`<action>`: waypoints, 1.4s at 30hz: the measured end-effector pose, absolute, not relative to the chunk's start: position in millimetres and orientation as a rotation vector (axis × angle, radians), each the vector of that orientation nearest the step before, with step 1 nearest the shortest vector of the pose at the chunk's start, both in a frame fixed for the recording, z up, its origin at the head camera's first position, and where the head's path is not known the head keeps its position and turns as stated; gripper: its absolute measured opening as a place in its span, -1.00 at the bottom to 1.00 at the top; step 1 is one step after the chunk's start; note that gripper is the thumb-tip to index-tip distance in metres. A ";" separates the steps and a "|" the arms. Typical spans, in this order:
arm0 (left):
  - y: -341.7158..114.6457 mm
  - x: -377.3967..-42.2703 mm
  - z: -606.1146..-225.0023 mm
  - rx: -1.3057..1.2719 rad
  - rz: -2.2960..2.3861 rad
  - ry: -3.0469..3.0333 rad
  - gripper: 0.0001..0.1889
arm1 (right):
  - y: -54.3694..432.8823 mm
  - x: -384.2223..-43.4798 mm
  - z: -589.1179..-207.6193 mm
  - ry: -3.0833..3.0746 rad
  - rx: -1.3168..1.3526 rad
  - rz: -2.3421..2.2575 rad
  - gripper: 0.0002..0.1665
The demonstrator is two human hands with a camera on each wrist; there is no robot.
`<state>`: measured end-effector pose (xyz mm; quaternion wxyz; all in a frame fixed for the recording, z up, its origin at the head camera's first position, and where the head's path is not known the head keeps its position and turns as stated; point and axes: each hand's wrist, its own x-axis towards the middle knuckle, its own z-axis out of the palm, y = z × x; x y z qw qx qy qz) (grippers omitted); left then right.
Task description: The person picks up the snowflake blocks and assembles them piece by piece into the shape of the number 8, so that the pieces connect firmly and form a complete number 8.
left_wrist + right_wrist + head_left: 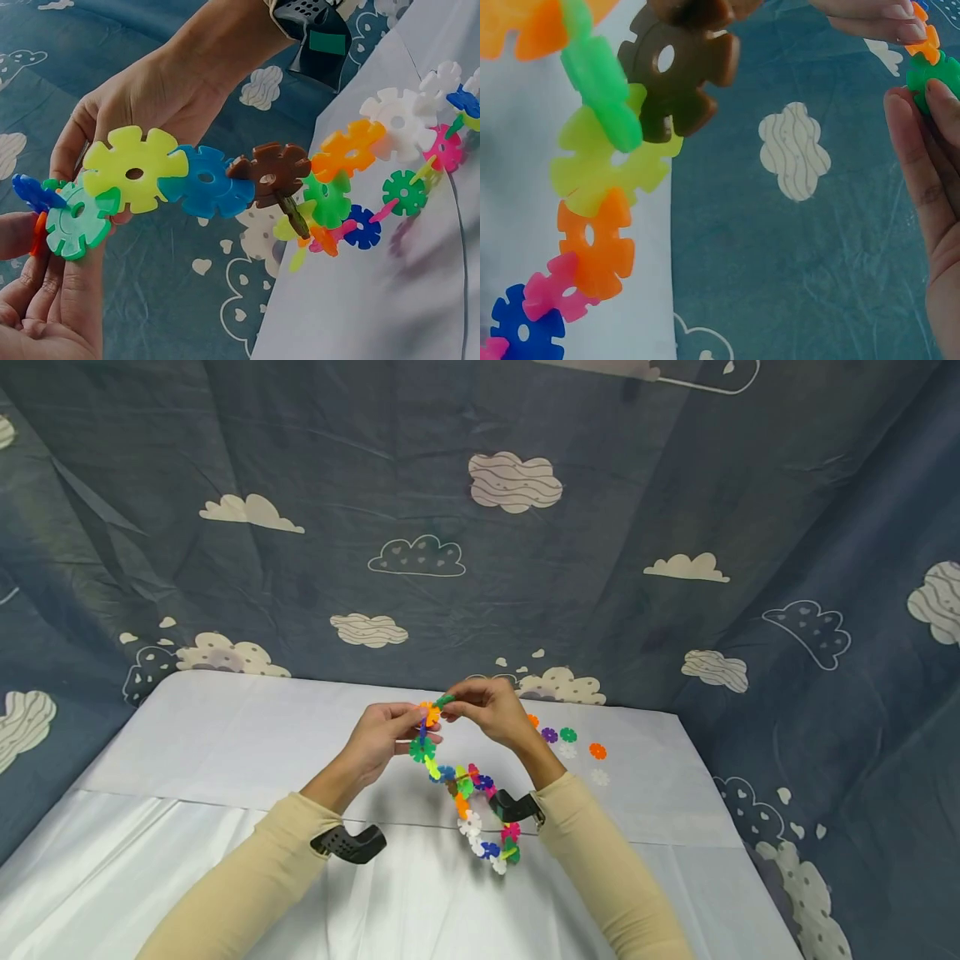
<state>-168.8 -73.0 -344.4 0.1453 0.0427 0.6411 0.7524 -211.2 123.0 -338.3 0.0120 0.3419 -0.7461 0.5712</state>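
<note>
A chain of interlocked, notched plastic snowflake discs (469, 823) in many colours hangs from my hands above the white table and loops round at its lower part. My left hand (378, 739) pinches the chain's upper end by an orange disc (430, 715), near a blue disc and a green disc (78, 217). Between thumb and fingers, my right hand (491, 708) pinches a green disc (934, 81), which meets the orange disc. Yellow (135, 171), blue (207, 180) and brown discs (271, 176) follow along the chain. Fingers partly hide the joint.
Several loose discs lie on the white-covered table (247, 735) beyond my right hand, among them an orange disc (597, 751), a purple disc (550, 735) and a white disc (600, 777). A dark cloud-patterned curtain (420, 460) stands behind the table and along its sides.
</note>
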 end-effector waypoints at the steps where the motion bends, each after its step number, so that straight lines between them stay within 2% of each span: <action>1: -73.1 -168.3 -345.0 0.114 2.169 1.847 -0.65 | 122.9 -211.8 -340.0 -2.334 1.056 1.786 -0.89; 16: -72.6 -162.6 -349.5 0.064 2.221 1.820 -0.69 | 117.5 -209.6 -347.1 -2.400 1.002 1.717 -0.91; 30: -66.4 -164.2 -351.4 -0.147 2.255 1.820 -0.69 | 113.1 -218.3 -351.6 -2.567 0.987 1.618 -0.86; 42: -68.2 -160.8 -350.9 -0.073 2.215 1.891 -0.72 | 117.5 -217.3 -346.7 -2.537 1.086 1.629 -0.93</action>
